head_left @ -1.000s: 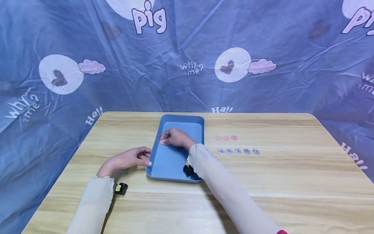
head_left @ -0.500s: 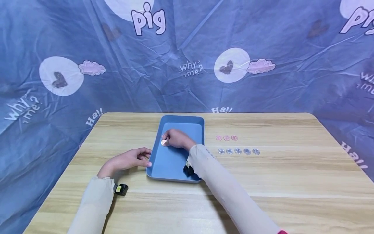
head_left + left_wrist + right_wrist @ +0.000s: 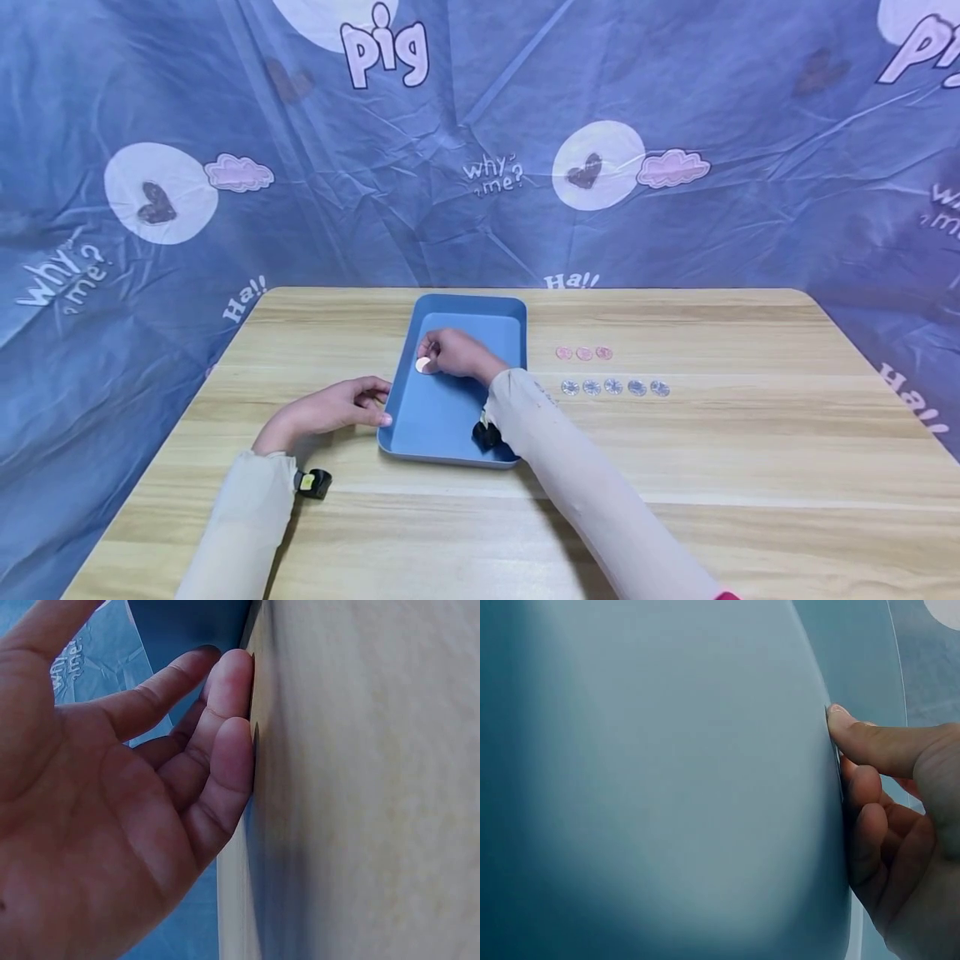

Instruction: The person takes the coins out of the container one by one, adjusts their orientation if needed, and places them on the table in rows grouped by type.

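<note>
A crinkled blue cloth printed with hearts, clouds and words like "pig" hangs behind a pale wooden desk [image 3: 675,450]. On it sits a blue tray [image 3: 510,310], lying lengthwise away from the person. The right hand [image 3: 457,354] reaches into the tray's far left part, and its fingers curl around a small round pale coin [image 3: 422,364], pinched at the fingertips just above or on the tray floor; the head view cannot settle whether it touches. In the right wrist view the fingertips [image 3: 855,727] lie against the smooth blue tray wall, and the coin itself is barely visible there. The left hand [image 3: 330,408] rests on the desk at the tray's left edge, fingers relaxed and holding nothing, fingertips touching the rim; the left wrist view shows those fingers [image 3: 225,735] lying flat against the wood. To the right of the tray, well apart from both hands, two neat rows lie on the desk: three pinkish coins [image 3: 583,353] and, nearer the person, five silvery coins [image 3: 613,387]. Judging from this, the work looks to be at an early stage: one coin is at the tray, no others show on the visible part of its floor, and eight remain outside. The held coin looks thin, flat and light in colour, paler than the pink ones.
</note>
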`<state>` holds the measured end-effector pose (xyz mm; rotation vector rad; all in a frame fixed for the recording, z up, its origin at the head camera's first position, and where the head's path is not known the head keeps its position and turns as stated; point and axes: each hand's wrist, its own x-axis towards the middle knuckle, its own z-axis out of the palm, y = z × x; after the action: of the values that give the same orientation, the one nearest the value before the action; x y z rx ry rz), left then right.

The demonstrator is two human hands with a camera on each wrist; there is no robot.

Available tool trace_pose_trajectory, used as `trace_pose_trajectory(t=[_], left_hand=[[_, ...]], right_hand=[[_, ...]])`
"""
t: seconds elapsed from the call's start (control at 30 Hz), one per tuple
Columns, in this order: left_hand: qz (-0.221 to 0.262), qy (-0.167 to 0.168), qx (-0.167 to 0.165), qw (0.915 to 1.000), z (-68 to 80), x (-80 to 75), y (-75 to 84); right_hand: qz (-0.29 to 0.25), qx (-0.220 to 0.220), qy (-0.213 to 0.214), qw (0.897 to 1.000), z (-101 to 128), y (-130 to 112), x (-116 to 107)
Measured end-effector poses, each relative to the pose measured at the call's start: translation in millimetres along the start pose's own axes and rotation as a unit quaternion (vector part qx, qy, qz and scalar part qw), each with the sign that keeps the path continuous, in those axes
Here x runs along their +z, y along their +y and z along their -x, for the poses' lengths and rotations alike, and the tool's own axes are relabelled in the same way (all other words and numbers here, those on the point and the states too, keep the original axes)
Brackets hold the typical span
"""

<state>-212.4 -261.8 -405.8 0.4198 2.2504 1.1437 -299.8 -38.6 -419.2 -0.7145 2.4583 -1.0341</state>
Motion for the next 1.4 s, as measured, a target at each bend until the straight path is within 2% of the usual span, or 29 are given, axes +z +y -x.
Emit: trace_pose_trajectory(t=[0.4,0.6,0.77,1.03,1.4], left_hand=[[-0.009,0.006,0.004,0.9999,0.6,-0.7,1.4],[-0.01,0.004,0.006,0.9999,-0.1,-0.2,1.5],[-0.01,0.002,0.003,0.9999,0.6,-0.1,1.4],[-0.02,0.005,0.001,0.9998,0.8,-0.8,2.3],[-0.031,0.005,-0.002,0.9995,-0.3,-0.8,1.7]], right_hand=[[-0.096,0.004,-0.02,0.995,1.9,0.5,-5.5],[-0.146,0.001,-0.005,0.989,2.0,-0.2,-10.5],[-0.156,-0.002,0.007,0.988,6.4,-7.3,-20.3],[-0.169,0.012,0.016,0.985,23.6,-15.9,-53.1],[-0.173,0.005,0.018,0.985,51.9,10.1,-87.8]])
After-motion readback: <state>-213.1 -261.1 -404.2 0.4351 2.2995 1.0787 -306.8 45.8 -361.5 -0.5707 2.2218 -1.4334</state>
